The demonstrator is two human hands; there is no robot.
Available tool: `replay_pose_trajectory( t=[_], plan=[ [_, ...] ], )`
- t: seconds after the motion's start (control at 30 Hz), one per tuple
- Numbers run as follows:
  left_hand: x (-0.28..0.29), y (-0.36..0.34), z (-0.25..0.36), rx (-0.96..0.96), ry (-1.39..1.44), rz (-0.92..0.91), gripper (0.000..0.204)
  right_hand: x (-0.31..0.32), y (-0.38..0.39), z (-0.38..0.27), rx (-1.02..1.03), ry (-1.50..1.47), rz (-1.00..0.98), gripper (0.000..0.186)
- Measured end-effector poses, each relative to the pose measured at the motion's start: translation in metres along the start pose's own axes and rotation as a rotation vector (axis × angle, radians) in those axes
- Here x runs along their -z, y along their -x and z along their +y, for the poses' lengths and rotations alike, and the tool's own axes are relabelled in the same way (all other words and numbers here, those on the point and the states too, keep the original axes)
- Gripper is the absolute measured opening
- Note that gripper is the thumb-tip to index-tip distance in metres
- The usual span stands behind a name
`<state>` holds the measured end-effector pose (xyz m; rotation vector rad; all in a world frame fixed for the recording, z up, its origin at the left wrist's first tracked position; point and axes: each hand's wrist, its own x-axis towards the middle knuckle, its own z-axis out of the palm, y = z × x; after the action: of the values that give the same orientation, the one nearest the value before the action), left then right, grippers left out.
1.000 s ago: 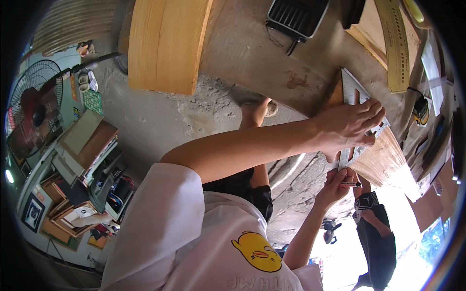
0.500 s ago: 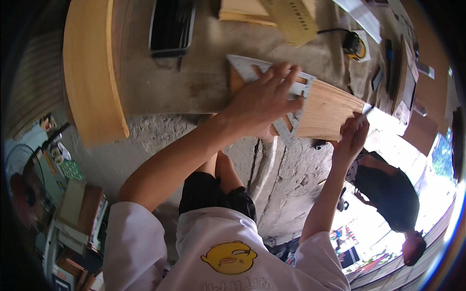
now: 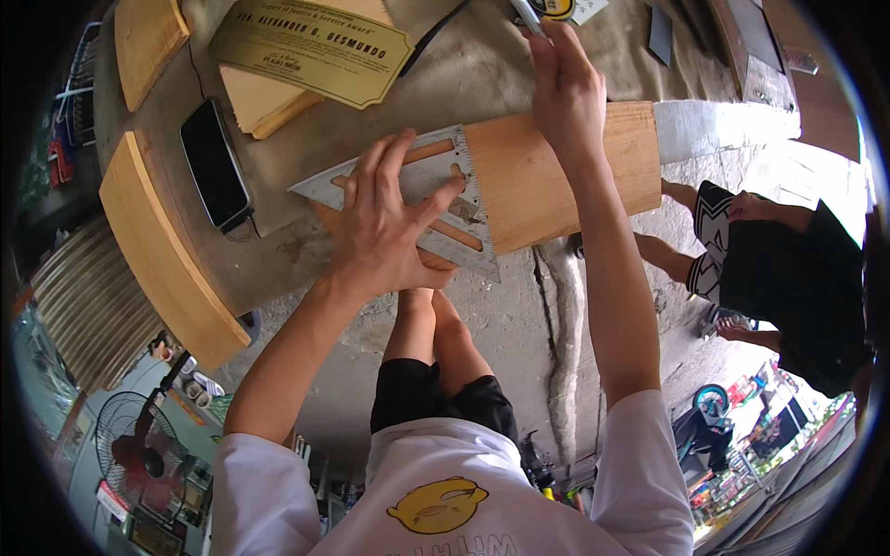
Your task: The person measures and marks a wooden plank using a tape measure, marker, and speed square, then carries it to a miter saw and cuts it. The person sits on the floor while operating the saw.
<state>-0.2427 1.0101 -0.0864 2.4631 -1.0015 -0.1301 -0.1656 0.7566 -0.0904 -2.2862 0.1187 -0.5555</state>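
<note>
My left hand (image 3: 385,208) holds a silver triangular speed square (image 3: 473,199) down on a wooden board (image 3: 565,171). Its fingers are spread over the square, with one digit at the near edge. The square's straight, marked edge lies across the board. My right hand (image 3: 570,93) is raised above the board's far edge. Its fingers are closed on a slim, pale pen (image 3: 528,17), partly cut off by the frame's top. Close by that hand is a yellow-and-black tape measure (image 3: 556,7).
A phone (image 3: 215,167) lies to the left. Curved wooden pieces (image 3: 171,255) line the table's left side. A gold plaque (image 3: 315,46) rests on another wood block (image 3: 269,107). Someone in dark clothes (image 3: 788,269) stands at the right. A fan (image 3: 139,454) is at lower left.
My right hand has moved with the pen from the board's right end to beyond its far edge, beside the tape measure. My left hand stays on the square. The view has shifted.
</note>
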Motion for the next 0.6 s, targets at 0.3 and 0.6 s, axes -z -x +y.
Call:
replay_pose_trajectory(
  t=[0.3, 0.6],
  plan=[
    [0.000, -0.006, 0.004, 0.019, -0.054, -0.035, 0.108, 0.002, -0.010, 0.028, 0.107, -0.198, 0.111, 0.017],
    [0.002, -0.003, 0.001, 0.020, -0.024, -0.040, 0.108, 0.036, 0.032, -0.004, 0.081, -0.432, 0.443, 0.007]
  ],
)
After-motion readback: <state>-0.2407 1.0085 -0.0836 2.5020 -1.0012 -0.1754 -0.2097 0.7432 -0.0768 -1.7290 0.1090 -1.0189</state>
